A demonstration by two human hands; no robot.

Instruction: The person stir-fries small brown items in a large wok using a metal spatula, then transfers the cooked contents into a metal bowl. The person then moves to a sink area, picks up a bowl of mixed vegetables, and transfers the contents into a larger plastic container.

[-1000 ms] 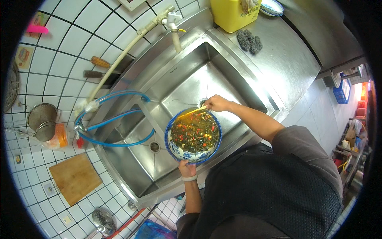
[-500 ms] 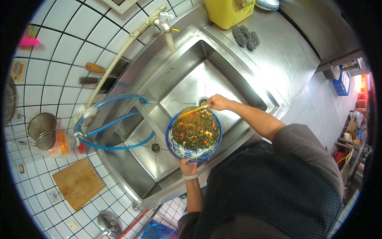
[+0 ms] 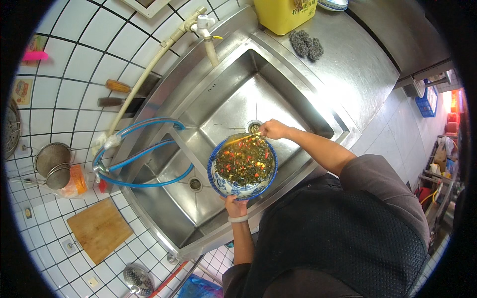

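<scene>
A white bowl with a blue pattern and blue rim (image 3: 242, 190) is held over the near edge of the steel sink. My left hand (image 3: 235, 205) grips its near side, thumb up against the rim and fingers beneath, mostly hidden. Dark green chopped vegetables with red and yellow pepper pieces (image 3: 246, 160) lie in liquid inside it. At the bowl's far side my right hand (image 3: 275, 129) is closed on yellowish chopsticks (image 3: 240, 139), which slant left with their tips in the food.
The steel sink (image 3: 211, 90) has two basins; a blue hose (image 3: 144, 185) loops over the left one. A white tap (image 3: 204, 27) stands behind. On the right counter are steel wool (image 3: 305, 45) and a yellow container (image 3: 283, 16). Strainers (image 3: 53, 158) and a cutting board (image 3: 99, 230) hang on the tiled wall.
The chopsticks' angle in the bowl has shifted slightly with a small movement of my right hand. Both hands keep hold of the same things.
</scene>
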